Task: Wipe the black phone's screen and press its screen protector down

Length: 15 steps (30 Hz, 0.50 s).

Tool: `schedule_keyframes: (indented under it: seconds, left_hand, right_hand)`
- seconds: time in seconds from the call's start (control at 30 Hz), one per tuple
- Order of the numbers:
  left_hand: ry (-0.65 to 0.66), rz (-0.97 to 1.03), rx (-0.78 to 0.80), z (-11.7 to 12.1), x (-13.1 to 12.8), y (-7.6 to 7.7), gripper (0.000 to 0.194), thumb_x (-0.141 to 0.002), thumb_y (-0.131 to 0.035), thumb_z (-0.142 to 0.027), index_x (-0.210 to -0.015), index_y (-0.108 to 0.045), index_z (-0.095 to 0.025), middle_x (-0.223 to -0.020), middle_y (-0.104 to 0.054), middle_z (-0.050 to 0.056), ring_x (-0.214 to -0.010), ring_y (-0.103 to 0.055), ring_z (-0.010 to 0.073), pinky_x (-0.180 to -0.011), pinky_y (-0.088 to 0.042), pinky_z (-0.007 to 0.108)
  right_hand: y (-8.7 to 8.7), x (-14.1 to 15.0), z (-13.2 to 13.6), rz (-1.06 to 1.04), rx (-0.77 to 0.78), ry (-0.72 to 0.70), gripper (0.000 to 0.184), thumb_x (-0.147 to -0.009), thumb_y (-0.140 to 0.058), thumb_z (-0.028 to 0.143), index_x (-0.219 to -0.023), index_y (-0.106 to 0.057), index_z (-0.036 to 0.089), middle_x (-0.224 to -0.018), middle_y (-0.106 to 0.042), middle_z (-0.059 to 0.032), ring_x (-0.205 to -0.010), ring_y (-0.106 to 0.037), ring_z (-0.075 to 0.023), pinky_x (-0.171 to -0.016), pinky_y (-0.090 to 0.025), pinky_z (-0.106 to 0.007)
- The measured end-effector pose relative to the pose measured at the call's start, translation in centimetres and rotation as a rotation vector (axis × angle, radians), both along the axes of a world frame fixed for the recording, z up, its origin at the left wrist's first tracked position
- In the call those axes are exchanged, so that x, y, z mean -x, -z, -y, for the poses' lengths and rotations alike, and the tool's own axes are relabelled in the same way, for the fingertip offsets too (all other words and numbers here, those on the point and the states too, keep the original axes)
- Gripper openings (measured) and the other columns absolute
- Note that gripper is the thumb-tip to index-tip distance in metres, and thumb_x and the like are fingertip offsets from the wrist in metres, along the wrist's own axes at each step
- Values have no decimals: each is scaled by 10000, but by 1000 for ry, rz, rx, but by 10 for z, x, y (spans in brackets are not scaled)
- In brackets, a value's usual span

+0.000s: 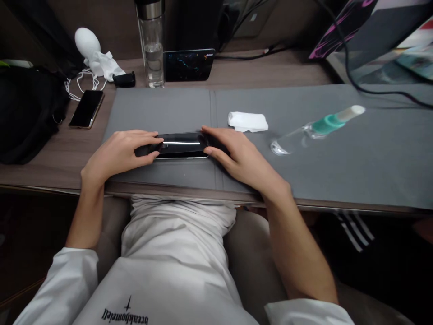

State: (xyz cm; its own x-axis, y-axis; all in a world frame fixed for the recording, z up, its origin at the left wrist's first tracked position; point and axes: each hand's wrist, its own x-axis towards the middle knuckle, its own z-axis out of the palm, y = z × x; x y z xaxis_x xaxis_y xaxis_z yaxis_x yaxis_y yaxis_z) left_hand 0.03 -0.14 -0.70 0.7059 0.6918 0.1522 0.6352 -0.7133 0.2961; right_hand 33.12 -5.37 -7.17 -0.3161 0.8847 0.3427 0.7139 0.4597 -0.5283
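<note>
Two hands (120, 151) (240, 158), two phones (182, 145) (87, 109), two bottles (150, 54) (314, 131), apparently two cloths (247, 122) (106, 65)

The white sweatshirt (162, 289) is showing upside-down dark lettering (125, 316), reading roughly "breakbomteil"; a small dagger-like sign (127, 303) is standing above it; some letters are blurring.

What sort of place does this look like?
Probably a personal desk, at home or in an office: a grey fabric mat covers a brown wood-grain desk, with a clear glass water bottle and a laptop with a pink-patterned lid.

phone (182, 145): glossy glass | desk mat (162, 108): matt cloth | tissue (247, 122): soft paper | desktop (50, 174): smooth wood-grain
</note>
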Motion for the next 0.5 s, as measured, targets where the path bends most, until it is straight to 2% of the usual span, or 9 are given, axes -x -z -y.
schedule_keyframes:
  seconds: [0.1, 0.27, 0.37, 0.5]
  left_hand:
    - [-37, -31, 72, -3, 4, -2, 562, -1031, -701, -519, -1514, -709, -232, -1518, -744, 99, -1386, -711, 300, -1227, -516, 441]
    - [-75, 33, 272, -14, 13, 3, 928, -947, -802, -575, -1733, -425, -258, -1589, -685, 103, -1325, -695, 269, -1199, -518, 412]
    - [-59, 57, 279, -18, 13, 8, 975, -938, -811, -571, -1753, -380, -255, -1594, -667, 114, -1350, -657, 276, -1206, -505, 419]
    - [-34, 40, 238, -19, 11, 11, 932, -952, -808, -539, -1746, -400, -271, -1538, -663, 121, -1415, -597, 332, -1248, -473, 496]
  right_hand:
    - [1, -1, -1, -2, -2, -21, 614, -1138, -461, 614, -1637, -556, 269, -1582, -695, -143, -1448, -643, -360, -1241, -479, -596]
    - [-1, -4, -1, 31, 9, -65, 634, -1128, -490, 602, -1662, -529, 263, -1614, -662, -158, -1465, -625, -374, -1243, -478, -617]
    - [-5, -6, -1, 55, 13, -64, 626, -1124, -499, 592, -1651, -549, 258, -1610, -663, -162, -1465, -625, -390, -1247, -473, -625]
    - [-9, -7, 0, 52, 27, -62, 623, -1110, -513, 613, -1653, -556, 311, -1600, -676, -134, -1462, -626, -407, -1244, -476, -646]
